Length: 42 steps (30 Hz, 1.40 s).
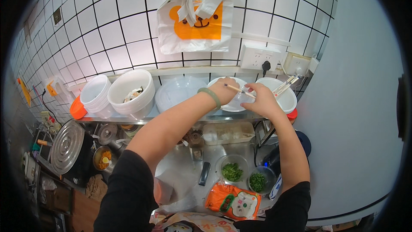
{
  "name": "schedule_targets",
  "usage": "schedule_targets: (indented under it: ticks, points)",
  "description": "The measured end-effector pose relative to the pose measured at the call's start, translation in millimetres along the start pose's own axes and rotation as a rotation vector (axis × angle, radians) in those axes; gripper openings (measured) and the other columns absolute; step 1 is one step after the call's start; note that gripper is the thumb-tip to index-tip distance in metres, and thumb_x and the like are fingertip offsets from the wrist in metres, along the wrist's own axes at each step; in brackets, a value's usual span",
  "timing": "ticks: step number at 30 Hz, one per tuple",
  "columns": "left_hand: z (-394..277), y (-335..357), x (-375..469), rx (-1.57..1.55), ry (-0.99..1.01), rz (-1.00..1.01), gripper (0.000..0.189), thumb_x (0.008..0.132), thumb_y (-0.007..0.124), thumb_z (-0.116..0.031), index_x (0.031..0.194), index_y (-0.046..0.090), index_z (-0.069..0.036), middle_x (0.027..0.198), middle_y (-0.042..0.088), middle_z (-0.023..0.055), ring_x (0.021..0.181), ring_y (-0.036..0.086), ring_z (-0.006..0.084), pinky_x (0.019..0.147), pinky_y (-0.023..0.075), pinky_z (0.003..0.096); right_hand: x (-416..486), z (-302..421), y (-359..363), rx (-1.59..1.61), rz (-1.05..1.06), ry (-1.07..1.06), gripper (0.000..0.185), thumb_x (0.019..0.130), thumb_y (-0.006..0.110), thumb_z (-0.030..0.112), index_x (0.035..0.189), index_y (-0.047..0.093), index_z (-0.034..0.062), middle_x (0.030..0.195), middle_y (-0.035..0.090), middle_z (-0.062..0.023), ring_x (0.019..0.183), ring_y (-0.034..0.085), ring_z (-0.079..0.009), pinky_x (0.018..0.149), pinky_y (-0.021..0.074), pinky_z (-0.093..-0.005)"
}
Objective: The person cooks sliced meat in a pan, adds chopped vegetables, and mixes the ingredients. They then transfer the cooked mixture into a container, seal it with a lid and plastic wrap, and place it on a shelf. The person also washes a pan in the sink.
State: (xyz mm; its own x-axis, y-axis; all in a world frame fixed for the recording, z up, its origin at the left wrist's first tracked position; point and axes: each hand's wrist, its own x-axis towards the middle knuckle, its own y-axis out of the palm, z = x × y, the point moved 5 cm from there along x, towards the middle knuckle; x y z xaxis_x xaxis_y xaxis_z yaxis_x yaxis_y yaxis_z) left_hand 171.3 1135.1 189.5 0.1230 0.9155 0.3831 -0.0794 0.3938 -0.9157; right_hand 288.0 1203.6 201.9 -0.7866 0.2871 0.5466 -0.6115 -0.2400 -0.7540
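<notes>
On the metal shelf, my left hand point(225, 91), with a green bangle at its wrist, reaches into a white bowl point(214, 81); its fingertips are hidden. A thin beige stick point(238, 90) spans from my left hand to my right hand point(262, 100). My right thumb and forefinger are spread around the stick's far end and a clear plastic piece point(239, 100) in that bowl; whether they grip either is unclear. Just right stands another white bowl point(288, 102) with wrapped sticks point(285, 86) in it. To the left lie clear round lids point(177, 91).
White tubs point(130, 87) and stacked cups point(96, 93) stand at the shelf's left. Below are two tubs of chopped greens point(232, 171) point(257, 182), an orange packet point(233, 201), a black stapler point(204, 174) and a lidded pot point(69, 148). A white bag point(196, 22) hangs above.
</notes>
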Motion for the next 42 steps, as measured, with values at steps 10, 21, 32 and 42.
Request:
schedule_targets:
  ticks: [10, 21, 32, 42]
  points:
    - [14.7, 16.3, -1.3, -0.160, -0.120, 0.128, 0.013, 0.078, 0.051, -0.006, 0.087, 0.057, 0.000, 0.084, 0.055, 0.0188, 0.089, 0.054, 0.0335, 0.075, 0.0466, 0.0382, 0.4, 1.6, -2.7, -0.086, -0.048, -0.046, 0.015, 0.064, 0.068, 0.007, 0.078, 0.063, 0.0044, 0.083, 0.058, -0.0121, 0.076, 0.057, -0.0310, 0.067, 0.0461, -0.0375]
    - [33.4, -2.1, -6.3, -0.268, -0.105, 0.038, 0.011, 0.078, 0.056, -0.010, 0.078, 0.060, 0.000, 0.078, 0.060, 0.0185, 0.072, 0.055, 0.0354, 0.066, 0.0451, 0.0412, -2.6, 2.0, -8.7, -0.191, -0.165, -0.076, 0.013, 0.066, 0.067, 0.007, 0.079, 0.063, 0.0025, 0.077, 0.060, -0.0110, 0.069, 0.058, -0.0299, 0.061, 0.0462, -0.0350]
    - [22.0, -12.7, -14.0, -0.314, -0.107, -0.025, 0.010, 0.074, 0.059, -0.012, 0.078, 0.062, -0.003, 0.074, 0.061, 0.0157, 0.071, 0.059, 0.0324, 0.065, 0.0470, 0.0384, 0.8, 20.7, 6.8, -0.211, -0.114, -0.246, 0.015, 0.066, 0.063, 0.005, 0.081, 0.061, 0.0075, 0.087, 0.061, -0.0048, 0.068, 0.060, -0.0277, 0.059, 0.0481, -0.0353]
    - [59.0, -19.4, -18.5, -1.062, -0.545, -0.454, 0.014, 0.079, 0.063, -0.010, 0.087, 0.054, -0.001, 0.082, 0.062, 0.0101, 0.081, 0.062, 0.0157, 0.066, 0.0471, 0.0283, -14.5, 21.2, -4.8, -0.087, -0.281, -0.207, 0.017, 0.068, 0.064, 0.007, 0.084, 0.060, 0.0045, 0.085, 0.061, -0.0114, 0.071, 0.059, -0.0316, 0.062, 0.0472, -0.0352]
